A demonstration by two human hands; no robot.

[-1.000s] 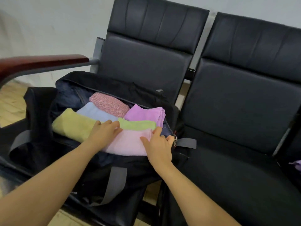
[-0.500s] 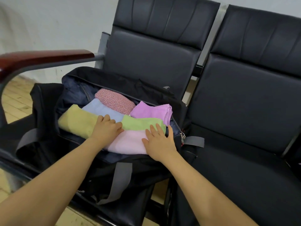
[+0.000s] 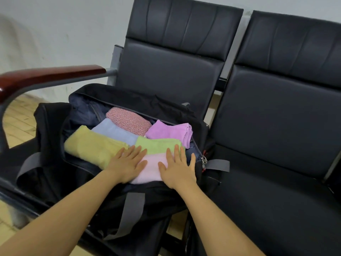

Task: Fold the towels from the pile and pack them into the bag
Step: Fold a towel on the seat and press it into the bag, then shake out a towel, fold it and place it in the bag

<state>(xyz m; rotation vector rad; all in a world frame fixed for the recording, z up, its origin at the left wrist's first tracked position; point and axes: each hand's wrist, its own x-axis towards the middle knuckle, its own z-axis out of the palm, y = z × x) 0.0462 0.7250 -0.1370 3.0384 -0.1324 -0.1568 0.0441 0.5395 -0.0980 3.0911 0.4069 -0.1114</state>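
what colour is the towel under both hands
Pale pink folded towel, clearest in the head view.

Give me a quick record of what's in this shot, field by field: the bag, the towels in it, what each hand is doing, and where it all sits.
bag: black duffel bag, unzipped
towels: six folded inside
nearest: pale pink towel
left hand: flat on the pink towel's left
right hand: flat on its right
support: black bench seat

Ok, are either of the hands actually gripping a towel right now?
No. The left hand and right hand both lie flat, fingers straight, pressing the pale pink towel down in the bag.
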